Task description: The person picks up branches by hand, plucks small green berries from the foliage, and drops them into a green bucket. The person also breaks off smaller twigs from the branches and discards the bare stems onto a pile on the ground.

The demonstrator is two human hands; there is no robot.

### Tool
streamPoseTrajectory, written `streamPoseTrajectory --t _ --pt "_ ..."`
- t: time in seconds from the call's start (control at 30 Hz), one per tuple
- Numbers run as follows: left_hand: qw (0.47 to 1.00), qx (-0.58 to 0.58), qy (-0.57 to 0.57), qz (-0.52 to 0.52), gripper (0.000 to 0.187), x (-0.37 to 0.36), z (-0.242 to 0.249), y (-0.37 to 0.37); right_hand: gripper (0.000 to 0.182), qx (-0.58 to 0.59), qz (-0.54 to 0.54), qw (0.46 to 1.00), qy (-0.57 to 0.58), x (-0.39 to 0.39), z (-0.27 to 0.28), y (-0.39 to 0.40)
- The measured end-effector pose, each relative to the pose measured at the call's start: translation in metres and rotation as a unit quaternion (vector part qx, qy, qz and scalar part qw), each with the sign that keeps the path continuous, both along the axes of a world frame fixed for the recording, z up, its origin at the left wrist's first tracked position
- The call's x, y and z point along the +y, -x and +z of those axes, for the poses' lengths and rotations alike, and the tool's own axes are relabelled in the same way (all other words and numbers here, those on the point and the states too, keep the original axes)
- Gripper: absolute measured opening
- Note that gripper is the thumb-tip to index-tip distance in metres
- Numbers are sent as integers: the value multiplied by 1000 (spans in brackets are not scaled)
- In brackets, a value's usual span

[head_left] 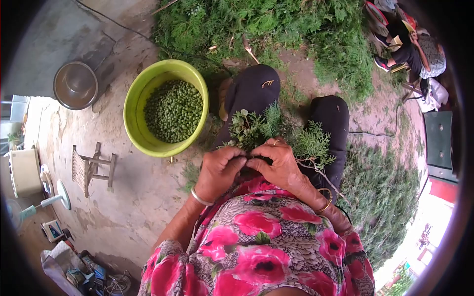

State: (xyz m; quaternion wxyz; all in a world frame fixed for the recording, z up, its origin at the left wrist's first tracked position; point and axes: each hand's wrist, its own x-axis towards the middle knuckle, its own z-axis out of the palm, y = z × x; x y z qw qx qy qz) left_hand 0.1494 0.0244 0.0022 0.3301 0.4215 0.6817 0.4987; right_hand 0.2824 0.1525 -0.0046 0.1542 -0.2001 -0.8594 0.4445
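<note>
Over my lap, my left hand [219, 168] and my right hand [277, 165] meet with their fingertips close together, thumbs and fingers pinched. They are closed on an evergreen branch [314, 143] with feathery green leaves; its thin bare stem runs out to the right past my right wrist. A cluster of pale green cones [243, 123] shows on the leaves just beyond my fingers. The exact spot between my fingertips is hidden. Left of my knees stands a yellow-green tub [131, 121] holding many small green cones [174, 111].
Cut evergreen branches [276, 24] are heaped ahead, with more greenery [380, 197] at the right. A metal basin [75, 85] and a small wooden stool [91, 167] stand on the left. A fan [63, 194] is farther left. Another person [419, 49] sits at the upper right.
</note>
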Motion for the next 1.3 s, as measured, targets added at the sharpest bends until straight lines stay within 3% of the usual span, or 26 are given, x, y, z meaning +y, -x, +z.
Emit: streamPoseTrajectory --t 0.07,0.17,0.27,0.33,0.37,0.43,0.47,0.57,0.63,0.73,0.77,0.8,0.83,0.87,0.93,0.97,1.03,1.2,1.27,1.3 --pt "999 42 -16 8 8 0 4 -3 16 16 1 1000 20 0 -1 0" --pt "998 -48 40 3 9 -3 11 -5 11 22 21 998 48 0 -2 0" --pt "1000 12 20 -7 9 -5 5 -5 9 18 19 998 64 0 -2 -2" --pt "991 -120 53 -13 9 -6 7 -4 7 -36 20 984 174 3 5 -3" --pt "991 -121 53 -13 9 -8 6 -4 7 -37 20 984 173 3 3 -4" --pt "949 -314 8 -12 9 -12 1 -1 5 -51 9 987 155 4 -4 -5" --pt "949 -314 8 -13 9 -14 2 2 5 -51 8 987 155 4 -6 -5" --pt "853 -504 -119 59 14 -17 9 16 7 -69 42 988 129 3 -9 -5" --pt "853 -501 -105 98 13 -12 15 28 8 -77 71 994 6 -2 -7 -4" --pt "876 -451 -53 161 16 1 13 32 12 -114 79 990 5 -2 -3 -3" --pt "967 -212 9 142 20 5 11 31 12 -114 78 990 5 -3 -4 -3" --pt "990 43 70 112 25 10 8 30 12 -91 46 995 3 -5 -6 -4" --pt "986 117 55 103 26 16 -1 28 12 -69 15 998 1 -7 -7 -4" --pt "986 117 54 102 26 17 -6 26 12 -69 14 998 1 -8 -6 -3" --pt "964 223 144 21 23 17 -13 23 13 -9 -55 992 109 -10 -2 -1" --pt "968 230 101 -5 12 15 -17 24 13 -10 -56 992 109 -8 -3 -3" --pt "975 202 93 -1 12 11 -18 23 14 -32 82 995 -55 -4 -6 -9" --pt "991 115 35 54 12 3 -24 15 12 -57 110 990 -70 -3 -9 -7" --pt "990 -45 67 118 13 0 -25 13 10 -55 109 991 -63 -1 -13 -8" --pt "990 -45 67 117 13 -1 -23 14 8 -46 117 990 -63 -1 -14 -7"
